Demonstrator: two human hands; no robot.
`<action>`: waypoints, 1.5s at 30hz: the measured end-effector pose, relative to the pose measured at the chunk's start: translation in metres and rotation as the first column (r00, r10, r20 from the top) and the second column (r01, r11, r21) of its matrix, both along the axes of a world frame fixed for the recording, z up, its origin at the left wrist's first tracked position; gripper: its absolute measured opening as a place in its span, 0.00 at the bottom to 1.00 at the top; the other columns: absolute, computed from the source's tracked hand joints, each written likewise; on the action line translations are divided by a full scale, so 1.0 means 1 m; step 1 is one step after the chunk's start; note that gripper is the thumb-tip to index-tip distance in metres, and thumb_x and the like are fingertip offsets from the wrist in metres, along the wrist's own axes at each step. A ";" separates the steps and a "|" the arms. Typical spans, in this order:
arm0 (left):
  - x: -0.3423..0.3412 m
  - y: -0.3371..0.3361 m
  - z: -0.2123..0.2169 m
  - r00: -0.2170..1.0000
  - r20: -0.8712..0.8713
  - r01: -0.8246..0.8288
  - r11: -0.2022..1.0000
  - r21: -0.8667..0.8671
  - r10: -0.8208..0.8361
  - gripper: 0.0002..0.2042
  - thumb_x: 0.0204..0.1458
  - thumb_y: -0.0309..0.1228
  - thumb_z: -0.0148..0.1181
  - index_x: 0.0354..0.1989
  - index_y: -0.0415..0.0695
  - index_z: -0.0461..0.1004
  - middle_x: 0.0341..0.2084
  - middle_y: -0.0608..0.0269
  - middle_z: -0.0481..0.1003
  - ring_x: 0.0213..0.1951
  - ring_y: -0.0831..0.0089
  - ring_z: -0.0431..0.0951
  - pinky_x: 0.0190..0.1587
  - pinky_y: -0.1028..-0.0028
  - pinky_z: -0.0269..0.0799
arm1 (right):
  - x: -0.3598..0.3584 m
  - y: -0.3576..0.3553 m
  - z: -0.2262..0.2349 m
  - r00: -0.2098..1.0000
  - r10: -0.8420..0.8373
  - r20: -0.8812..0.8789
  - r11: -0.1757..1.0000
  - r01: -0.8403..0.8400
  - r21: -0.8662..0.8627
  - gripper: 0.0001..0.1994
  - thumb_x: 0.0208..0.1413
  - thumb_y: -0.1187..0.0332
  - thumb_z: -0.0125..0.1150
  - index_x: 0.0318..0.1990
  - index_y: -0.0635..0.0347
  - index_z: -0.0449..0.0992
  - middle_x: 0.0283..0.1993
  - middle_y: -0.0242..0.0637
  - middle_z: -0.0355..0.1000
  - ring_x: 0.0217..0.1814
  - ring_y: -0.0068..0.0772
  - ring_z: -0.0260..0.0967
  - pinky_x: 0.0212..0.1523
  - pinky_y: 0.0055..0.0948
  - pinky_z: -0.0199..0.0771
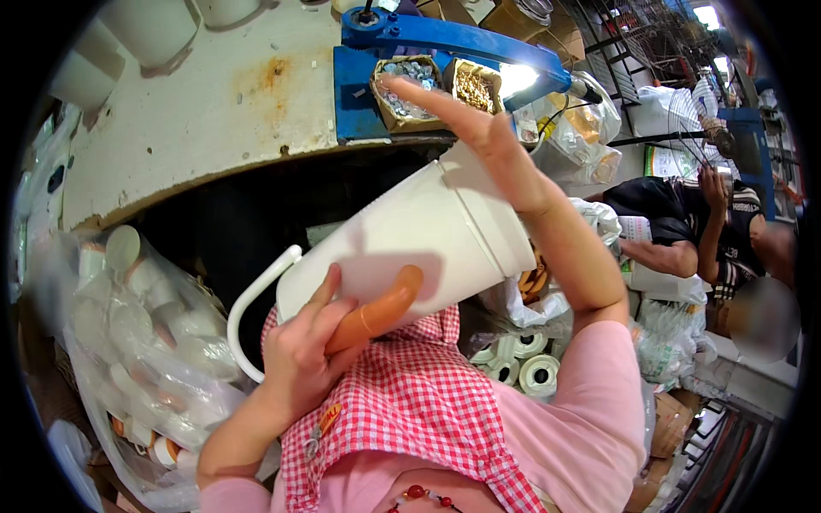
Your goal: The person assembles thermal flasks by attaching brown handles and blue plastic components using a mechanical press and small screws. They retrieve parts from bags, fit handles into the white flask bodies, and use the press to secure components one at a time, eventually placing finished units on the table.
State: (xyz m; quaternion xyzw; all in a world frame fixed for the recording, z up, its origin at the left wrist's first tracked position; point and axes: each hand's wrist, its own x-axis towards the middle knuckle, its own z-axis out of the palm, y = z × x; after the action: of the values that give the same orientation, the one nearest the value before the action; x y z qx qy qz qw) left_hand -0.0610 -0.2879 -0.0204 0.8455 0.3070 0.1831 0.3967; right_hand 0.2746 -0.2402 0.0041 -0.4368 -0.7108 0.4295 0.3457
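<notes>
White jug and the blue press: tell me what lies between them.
In the head view, the right hand reaches across that gap above the jug, fingertips at a box of metal pieces on the press.

Smooth matt white plastic jug, rust-stained painted bench, checked cloth apron, prob. glossy blue metal press

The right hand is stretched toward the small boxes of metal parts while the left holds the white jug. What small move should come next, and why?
Probably the right hand dips its fingertips into the left cardboard box of silvery parts and picks one: they already hover at its rim, empty, while the left hand steadies the white jug.
</notes>
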 end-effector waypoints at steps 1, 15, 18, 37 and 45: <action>-0.002 0.002 -0.005 0.999 0.034 0.003 1.000 0.002 -0.003 0.25 0.41 0.32 0.77 0.50 0.46 0.75 0.60 0.40 0.72 0.36 0.54 0.85 0.35 0.68 0.81 | 0.000 0.003 -0.004 0.992 -0.101 -0.080 0.992 0.094 -0.081 0.56 0.58 0.22 0.17 0.73 0.68 0.55 0.78 0.48 0.51 0.82 0.40 0.42 0.79 0.42 0.31; -0.099 0.108 0.133 0.950 -0.206 -0.020 0.702 0.712 0.236 0.17 0.47 0.28 0.66 0.47 0.47 0.80 0.39 0.61 0.82 0.31 0.68 0.82 0.32 0.71 0.78 | 0.069 -0.083 -0.100 0.570 -0.714 -0.405 0.690 0.476 -0.545 0.43 0.67 0.31 0.28 0.72 0.60 0.58 0.62 0.47 0.72 0.52 0.32 0.75 0.53 0.30 0.74; -0.126 0.176 0.152 0.730 -0.517 0.444 0.265 0.856 0.448 0.10 0.46 0.31 0.62 0.38 0.46 0.79 0.33 0.65 0.78 0.30 0.71 0.77 0.32 0.72 0.71 | 0.053 -0.089 -0.132 0.547 -0.753 -0.366 0.629 0.436 -0.643 0.36 0.69 0.35 0.34 0.66 0.57 0.66 0.53 0.39 0.76 0.45 0.28 0.76 0.45 0.28 0.75; -0.070 0.490 0.169 0.879 0.027 0.016 -0.087 0.996 0.476 0.40 0.40 0.25 0.69 0.67 0.47 0.60 0.64 0.57 0.66 0.65 0.58 0.65 0.68 0.58 0.58 | -0.103 -0.029 -0.146 0.716 -0.552 -0.429 0.644 0.038 -0.764 0.26 0.65 0.56 0.57 0.61 0.67 0.68 0.51 0.49 0.76 0.50 0.37 0.76 0.53 0.35 0.77; -0.073 0.418 0.206 0.709 -0.370 0.347 0.159 0.924 0.600 0.18 0.45 0.34 0.73 0.44 0.47 0.75 0.43 0.65 0.76 0.52 0.64 0.75 0.57 0.61 0.68 | -0.176 0.037 -0.110 0.678 -0.264 -0.685 0.877 -0.126 -0.463 0.19 0.65 0.69 0.58 0.61 0.65 0.68 0.50 0.41 0.76 0.49 0.27 0.73 0.53 0.27 0.72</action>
State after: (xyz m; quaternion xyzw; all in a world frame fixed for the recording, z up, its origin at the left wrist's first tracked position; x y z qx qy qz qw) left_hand -0.1343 0.1300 0.1856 0.8557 0.3139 0.0442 -0.4090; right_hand 0.0987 -0.2037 -0.1061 -0.3266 -0.3675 0.7137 0.4989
